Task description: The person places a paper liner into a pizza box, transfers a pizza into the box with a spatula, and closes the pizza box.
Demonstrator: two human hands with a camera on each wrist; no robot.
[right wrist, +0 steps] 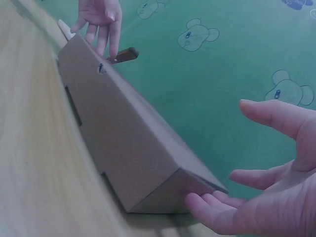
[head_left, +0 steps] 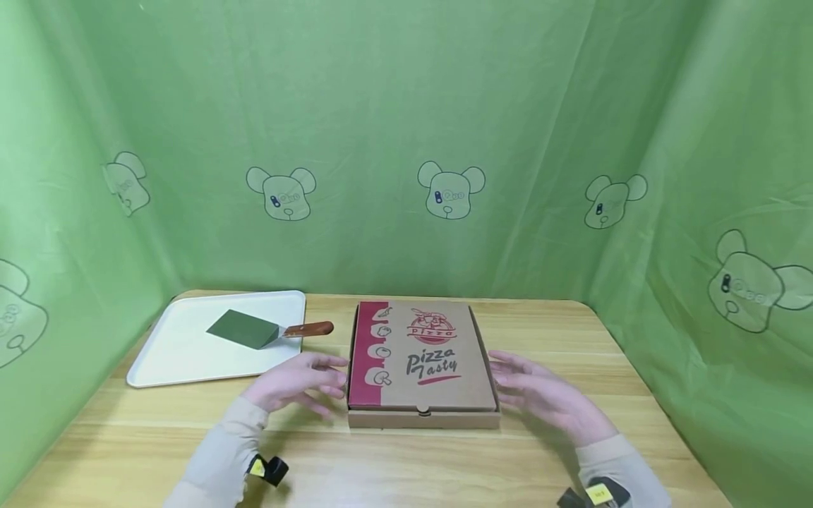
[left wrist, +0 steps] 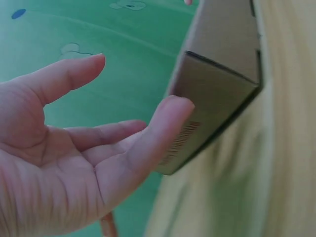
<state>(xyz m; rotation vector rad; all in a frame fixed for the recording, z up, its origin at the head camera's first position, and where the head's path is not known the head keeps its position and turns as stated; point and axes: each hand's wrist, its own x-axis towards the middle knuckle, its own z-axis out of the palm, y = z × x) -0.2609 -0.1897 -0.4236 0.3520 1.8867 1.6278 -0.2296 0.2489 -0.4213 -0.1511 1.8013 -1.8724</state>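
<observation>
A closed pizza box (head_left: 438, 384), brown cardboard with a red strip and printed lettering, lies flat on the table between the two hands. At its left side is the left hand (head_left: 301, 382), fingers extended and spread, nothing held. The left wrist view shows that palm (left wrist: 54, 173) beside the box's printed side (left wrist: 212, 94). On the other side, the right hand (head_left: 549, 398) has its fingers relaxed along the box's right edge. In the right wrist view the right hand's lower fingertips (right wrist: 197, 202) are at the box's end face (right wrist: 163, 197); contact is hard to tell.
Back left on the wooden table (head_left: 406, 469) is a white tray (head_left: 184, 353). A broad flat spatula (head_left: 244, 329) lies across it, its wooden handle (head_left: 311, 329) reaching past the tray's right edge. Green curtains (head_left: 368, 141) with bear prints stand behind and at both sides.
</observation>
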